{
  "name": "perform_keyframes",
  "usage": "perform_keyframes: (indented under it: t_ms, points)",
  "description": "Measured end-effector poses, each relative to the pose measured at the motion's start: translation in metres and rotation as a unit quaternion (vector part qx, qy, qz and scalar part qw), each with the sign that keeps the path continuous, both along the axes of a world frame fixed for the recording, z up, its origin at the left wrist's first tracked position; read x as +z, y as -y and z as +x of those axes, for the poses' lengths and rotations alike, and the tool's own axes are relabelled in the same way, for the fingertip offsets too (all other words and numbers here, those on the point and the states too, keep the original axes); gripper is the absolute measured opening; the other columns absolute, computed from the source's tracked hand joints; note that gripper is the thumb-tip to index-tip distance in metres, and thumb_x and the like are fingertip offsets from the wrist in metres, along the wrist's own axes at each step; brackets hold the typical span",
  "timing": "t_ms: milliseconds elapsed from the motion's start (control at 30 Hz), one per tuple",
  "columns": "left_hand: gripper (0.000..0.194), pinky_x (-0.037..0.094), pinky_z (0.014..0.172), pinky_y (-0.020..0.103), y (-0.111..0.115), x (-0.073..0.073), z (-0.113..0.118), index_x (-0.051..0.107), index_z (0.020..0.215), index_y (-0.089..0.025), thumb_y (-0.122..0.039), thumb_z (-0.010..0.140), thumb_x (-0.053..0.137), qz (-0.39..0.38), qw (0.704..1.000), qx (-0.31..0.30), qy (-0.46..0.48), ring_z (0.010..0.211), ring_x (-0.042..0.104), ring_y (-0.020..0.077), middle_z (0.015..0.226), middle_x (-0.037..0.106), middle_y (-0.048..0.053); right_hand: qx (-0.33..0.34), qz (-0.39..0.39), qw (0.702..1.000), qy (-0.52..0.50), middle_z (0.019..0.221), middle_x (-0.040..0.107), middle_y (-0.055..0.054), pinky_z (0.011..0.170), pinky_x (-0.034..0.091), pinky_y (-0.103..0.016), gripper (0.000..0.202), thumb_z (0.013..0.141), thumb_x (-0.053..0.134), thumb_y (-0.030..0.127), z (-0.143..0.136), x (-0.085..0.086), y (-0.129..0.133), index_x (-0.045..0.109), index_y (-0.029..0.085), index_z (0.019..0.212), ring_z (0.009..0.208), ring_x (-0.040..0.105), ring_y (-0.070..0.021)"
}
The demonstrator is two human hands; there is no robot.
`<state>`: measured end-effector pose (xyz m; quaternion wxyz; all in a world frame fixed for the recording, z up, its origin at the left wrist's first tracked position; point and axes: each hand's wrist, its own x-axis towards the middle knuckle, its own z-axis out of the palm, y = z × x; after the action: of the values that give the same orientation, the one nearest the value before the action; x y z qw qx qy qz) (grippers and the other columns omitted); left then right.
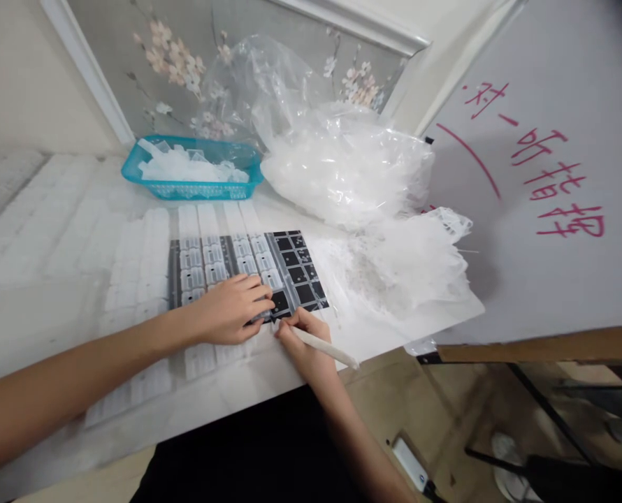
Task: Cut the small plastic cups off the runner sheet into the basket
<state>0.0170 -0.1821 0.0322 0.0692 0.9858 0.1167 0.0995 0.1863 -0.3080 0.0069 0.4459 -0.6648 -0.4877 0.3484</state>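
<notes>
My right hand (pixel 309 342) is closed round a white pen-shaped tool (pixel 328 348). The tool's tip is down by the black sheet's near edge, but its exact kind is unclear. Just to the left, my left hand (pixel 237 307) lies with its fingers spread over the sheet, touching the clear pieces there; what is under the palm is hidden. The black sheet (pixel 305 294) has pale grid lines. Rows of translucent plastic pieces (pixel 191 279) cover much of it, while dark squares show on its right side.
A blue basket (pixel 200 188) of translucent pieces stands at the back. A large clear plastic bag (pixel 342 161) and a heap of white plastic scraps (pixel 410 265) sit to its right. More white strips (pixel 138 272) spread leftward. A whiteboard (pixel 567 279) with red writing leans at the right.
</notes>
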Motion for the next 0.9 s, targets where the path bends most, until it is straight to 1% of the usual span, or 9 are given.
perform_keyframes:
  t_ms: [167, 333, 500, 600, 700, 767, 833, 867, 900]
  points:
    - [0.021, 0.040, 0.084, 0.040, 0.0001, -0.0008, 0.0000, 0.068, 0.104, -0.018, -0.028, 0.091, 0.056, 0.042, 0.999, -0.011, -0.006, 0.099, 0.057, 0.0254, 0.112, 0.068, 0.009, -0.004, 0.001, 1.000, -0.016, 0.060, 0.060, 0.002, 0.057, 0.039, -0.023, 0.019, 0.080, 0.061, 0.030, 0.0001, 0.0000, -0.0006, 0.058, 0.019, 0.064, 0.057, 0.052, -0.0124]
    - [0.023, 0.040, 0.083, 0.039, 0.0002, -0.0021, -0.0003, 0.067, 0.107, -0.018, -0.029, 0.091, 0.055, 0.048, 0.999, -0.010, -0.003, 0.098, 0.057, 0.0247, 0.113, 0.067, 0.009, -0.004, -0.001, 1.000, -0.028, 0.061, 0.061, 0.002, 0.057, 0.039, -0.024, 0.019, 0.080, 0.061, 0.030, -0.0005, 0.0000, 0.0005, 0.058, 0.019, 0.065, 0.057, 0.053, -0.0128]
    - [0.021, 0.040, 0.081, 0.039, -0.0004, -0.0011, 0.0000, 0.067, 0.105, -0.018, -0.029, 0.092, 0.054, 0.047, 0.999, -0.014, -0.006, 0.096, 0.057, 0.0246, 0.110, 0.068, 0.008, -0.002, 0.000, 1.000, -0.023, 0.061, 0.061, 0.002, 0.056, 0.038, -0.024, 0.020, 0.081, 0.062, 0.031, 0.0006, -0.0005, 0.0012, 0.058, 0.019, 0.066, 0.058, 0.053, -0.0129]
    - [0.020, 0.041, 0.081, 0.039, -0.0005, -0.0014, 0.0003, 0.068, 0.101, -0.017, -0.029, 0.092, 0.054, 0.049, 0.999, -0.015, 0.000, 0.095, 0.057, 0.0247, 0.107, 0.068, 0.008, 0.004, -0.003, 1.000, -0.016, 0.060, 0.059, 0.003, 0.056, 0.037, -0.024, 0.020, 0.082, 0.061, 0.031, 0.0008, -0.0021, 0.0008, 0.058, 0.019, 0.066, 0.057, 0.051, -0.0124]
    - [0.018, 0.042, 0.079, 0.039, 0.0030, -0.0036, 0.0008, 0.068, 0.090, -0.017, -0.025, 0.093, 0.053, 0.045, 0.999, -0.018, 0.009, 0.090, 0.058, 0.0241, 0.101, 0.069, 0.009, 0.010, -0.008, 1.000, -0.002, 0.058, 0.054, 0.004, 0.054, 0.035, -0.023, 0.021, 0.081, 0.060, 0.030, -0.0008, -0.0030, -0.0004, 0.055, 0.019, 0.064, 0.057, 0.048, -0.0116]
    - [0.018, 0.044, 0.080, 0.039, 0.0065, -0.0048, 0.0008, 0.069, 0.086, -0.017, -0.021, 0.092, 0.052, 0.010, 0.999, -0.009, 0.034, 0.089, 0.059, 0.0237, 0.095, 0.070, 0.008, 0.010, -0.013, 1.000, 0.016, 0.055, 0.049, 0.005, 0.052, 0.032, -0.023, 0.021, 0.079, 0.060, 0.027, -0.0019, -0.0023, -0.0017, 0.050, 0.020, 0.062, 0.054, 0.043, -0.0107]
    - [0.017, 0.045, 0.083, 0.038, 0.0071, -0.0039, 0.0003, 0.070, 0.086, -0.018, -0.021, 0.091, 0.054, -0.078, 0.992, 0.030, 0.096, 0.090, 0.061, 0.0232, 0.093, 0.071, 0.007, 0.016, -0.021, 0.999, 0.033, 0.055, 0.047, 0.006, 0.051, 0.031, -0.023, 0.019, 0.078, 0.058, 0.025, -0.0021, -0.0006, -0.0031, 0.049, 0.021, 0.062, 0.052, 0.042, -0.0102]
    - [0.015, 0.046, 0.085, 0.037, 0.0053, -0.0024, -0.0002, 0.071, 0.087, -0.019, -0.023, 0.090, 0.056, -0.148, 0.976, 0.069, 0.147, 0.090, 0.062, 0.0226, 0.092, 0.072, 0.006, 0.021, -0.026, 0.999, 0.039, 0.055, 0.048, 0.006, 0.051, 0.031, -0.023, 0.017, 0.077, 0.058, 0.024, -0.0019, 0.0004, -0.0039, 0.049, 0.021, 0.063, 0.052, 0.042, -0.0102]
    - [0.014, 0.048, 0.084, 0.036, 0.0017, -0.0003, -0.0009, 0.071, 0.088, -0.019, -0.025, 0.089, 0.059, -0.231, 0.941, 0.122, 0.216, 0.088, 0.064, 0.0214, 0.091, 0.072, 0.005, 0.026, -0.031, 0.998, 0.046, 0.055, 0.049, 0.006, 0.051, 0.031, -0.023, 0.016, 0.076, 0.057, 0.023, -0.0015, 0.0014, -0.0047, 0.048, 0.021, 0.063, 0.053, 0.043, -0.0104]
